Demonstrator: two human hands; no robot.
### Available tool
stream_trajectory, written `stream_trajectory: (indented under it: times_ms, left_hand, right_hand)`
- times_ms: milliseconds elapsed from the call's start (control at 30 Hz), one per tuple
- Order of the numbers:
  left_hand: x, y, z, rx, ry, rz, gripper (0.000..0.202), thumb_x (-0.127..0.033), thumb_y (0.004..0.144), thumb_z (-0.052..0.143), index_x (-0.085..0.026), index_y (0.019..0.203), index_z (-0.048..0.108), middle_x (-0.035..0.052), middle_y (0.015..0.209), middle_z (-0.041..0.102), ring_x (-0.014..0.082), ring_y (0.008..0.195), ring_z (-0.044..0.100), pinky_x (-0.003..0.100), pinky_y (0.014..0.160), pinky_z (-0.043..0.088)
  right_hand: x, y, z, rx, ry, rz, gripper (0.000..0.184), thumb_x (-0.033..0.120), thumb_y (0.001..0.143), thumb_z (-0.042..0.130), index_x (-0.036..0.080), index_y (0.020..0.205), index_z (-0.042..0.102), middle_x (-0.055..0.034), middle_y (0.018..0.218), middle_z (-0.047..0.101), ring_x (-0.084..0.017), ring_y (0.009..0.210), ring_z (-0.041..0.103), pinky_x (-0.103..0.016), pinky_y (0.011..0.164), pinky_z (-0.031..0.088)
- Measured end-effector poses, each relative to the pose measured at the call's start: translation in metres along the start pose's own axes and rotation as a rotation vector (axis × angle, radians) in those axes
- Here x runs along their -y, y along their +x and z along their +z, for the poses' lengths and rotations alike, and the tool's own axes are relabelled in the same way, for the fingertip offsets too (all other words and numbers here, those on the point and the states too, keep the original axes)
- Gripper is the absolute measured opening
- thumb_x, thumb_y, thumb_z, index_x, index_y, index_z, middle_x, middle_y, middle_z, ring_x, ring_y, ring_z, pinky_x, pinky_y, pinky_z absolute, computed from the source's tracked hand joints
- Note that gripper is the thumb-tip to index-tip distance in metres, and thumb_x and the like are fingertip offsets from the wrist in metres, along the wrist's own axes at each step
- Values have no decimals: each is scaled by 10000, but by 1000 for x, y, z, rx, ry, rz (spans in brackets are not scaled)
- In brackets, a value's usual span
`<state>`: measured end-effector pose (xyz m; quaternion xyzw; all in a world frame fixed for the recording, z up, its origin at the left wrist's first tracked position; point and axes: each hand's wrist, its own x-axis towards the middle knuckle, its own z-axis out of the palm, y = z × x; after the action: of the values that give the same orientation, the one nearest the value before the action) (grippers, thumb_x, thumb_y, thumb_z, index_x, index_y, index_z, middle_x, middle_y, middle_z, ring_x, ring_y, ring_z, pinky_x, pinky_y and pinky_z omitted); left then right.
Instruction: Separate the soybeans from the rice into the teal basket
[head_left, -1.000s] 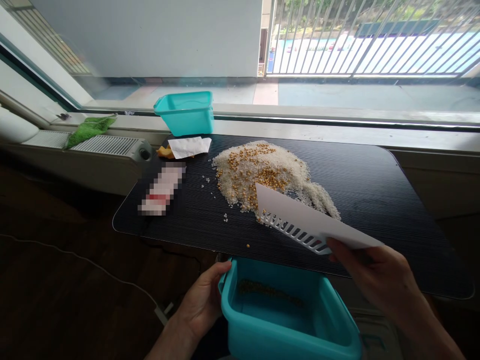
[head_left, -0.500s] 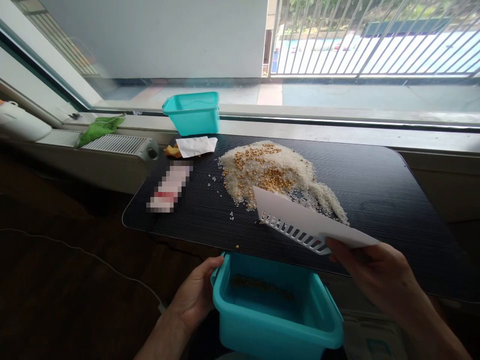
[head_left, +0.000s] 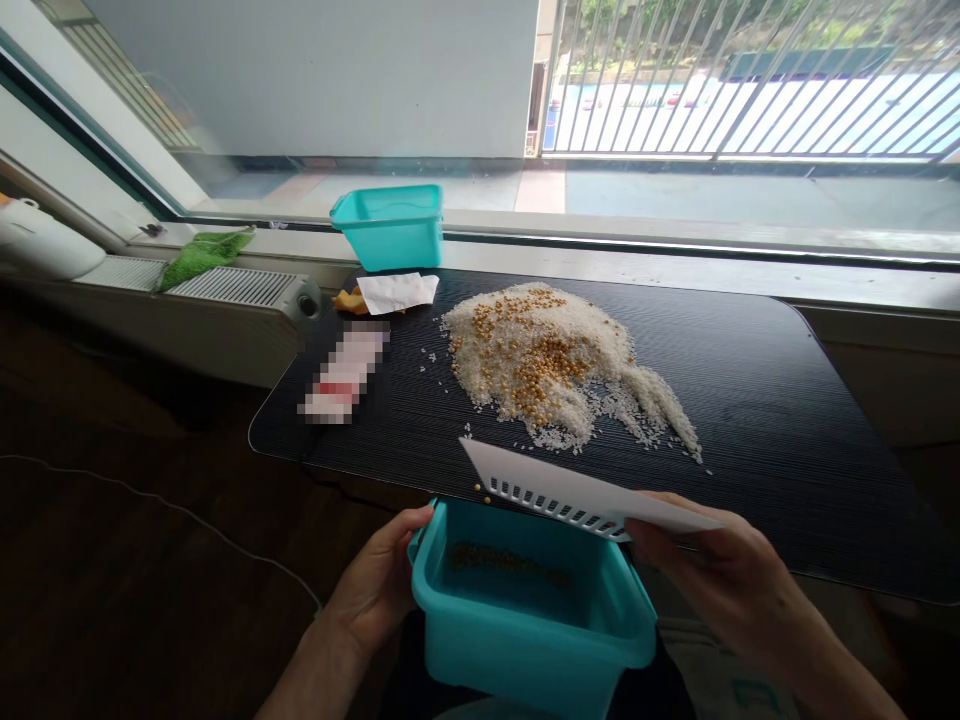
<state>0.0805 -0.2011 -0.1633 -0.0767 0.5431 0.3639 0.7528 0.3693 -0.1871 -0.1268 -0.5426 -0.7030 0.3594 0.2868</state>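
My right hand [head_left: 720, 585] grips a white slotted scoop [head_left: 562, 485] and holds it level over the near teal tub [head_left: 525, 640]. My left hand [head_left: 379, 590] clasps the left rim of that tub, which sits below the near edge of the black table [head_left: 787, 400]. A thin layer of yellow grains lies in the tub's bottom. A pile of white rice mixed with yellow beans [head_left: 547, 350] is spread on the table beyond the scoop. One loose bean [head_left: 477, 488] lies near the table's front edge.
A second teal tub [head_left: 390, 225] stands at the table's back left, with a white paper [head_left: 397, 292] and a blurred packet [head_left: 341, 375] in front of it. A green cloth [head_left: 202, 255] lies on the radiator by the window. A white cable [head_left: 150, 500] crosses the dark floor.
My right hand has drawn the scoop back from the pile's near edge to above the near tub. The pile's front now shows a small heap where the scoop was.
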Motion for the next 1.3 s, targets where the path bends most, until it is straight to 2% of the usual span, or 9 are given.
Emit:
stream_trajectory:
  times_ms: [167, 233, 367, 433, 533, 633, 800, 967, 1300]
  left_hand:
    - [-5, -3, -5, -35, 24, 26, 149, -157, 815, 552, -88, 738, 659, 68, 619, 691, 159, 570, 637, 306, 668, 536]
    - [-6, -5, -6, -31, 30, 31, 141, -157, 814, 554, -90, 747, 659, 65, 622, 687, 157, 576, 637, 294, 654, 532]
    - [-3, -5, -6, 13, 35, 62, 149, -159, 818, 548, -110, 715, 646, 39, 589, 666, 138, 544, 614, 274, 612, 518]
    - [1, -3, -4, 19, 25, 62, 142, -149, 817, 547, -110, 724, 647, 38, 596, 672, 136, 547, 616, 268, 611, 513]
    - [9, -1, 4, 24, -3, 4, 133, -138, 811, 551, -101, 722, 643, 49, 610, 684, 136, 551, 624, 265, 627, 514]
    - [17, 2, 16, 76, -28, -58, 134, -132, 815, 540, -94, 738, 644, 63, 627, 696, 156, 586, 648, 284, 671, 523]
    - [27, 6, 25, 105, -19, -70, 99, -152, 800, 571, -97, 802, 653, 73, 668, 714, 203, 698, 685, 314, 737, 526]
    - [28, 6, 23, 95, -16, -78, 115, -161, 803, 575, -88, 835, 658, 79, 693, 721, 211, 715, 690, 317, 740, 527]
    - [27, 6, 27, 66, -74, -105, 163, -118, 816, 553, -97, 677, 636, 41, 549, 665, 127, 502, 616, 246, 596, 521]
  right_hand:
    - [13, 13, 20, -24, 38, -95, 189, 267, 855, 532, 222, 954, 687, -8, 837, 734, -145, 715, 666, -205, 641, 534]
    - [19, 17, 23, 39, 39, -132, 200, 249, 871, 512, 226, 972, 682, -20, 930, 735, -152, 816, 674, -216, 727, 528]
    - [24, 5, 11, 143, 39, -141, 202, 259, 875, 506, 258, 957, 690, 0, 913, 741, -140, 761, 684, -192, 658, 534]
    - [17, -9, -3, -7, -3, -82, 193, 318, 841, 548, 283, 955, 699, 15, 830, 749, -159, 679, 691, -215, 592, 548]
    - [-4, -30, -24, -401, -219, 225, 206, 457, 745, 623, 295, 817, 728, 5, 662, 735, -244, 648, 701, -317, 567, 575]
    - [-22, -37, -33, -566, -293, 486, 266, 515, 688, 645, 266, 638, 722, -21, 570, 714, -296, 661, 707, -366, 545, 579]
    - [-31, -21, -19, -696, -115, 443, 205, 456, 675, 688, 256, 689, 726, 5, 506, 694, -260, 595, 704, -332, 557, 582]
    - [-40, -6, -16, -683, -111, 421, 217, 449, 660, 688, 252, 569, 689, -11, 533, 711, -250, 596, 708, -304, 525, 567]
    - [-49, 4, -33, -809, -84, 514, 190, 408, 679, 668, 230, 615, 679, -13, 552, 708, -263, 656, 702, -366, 660, 552]
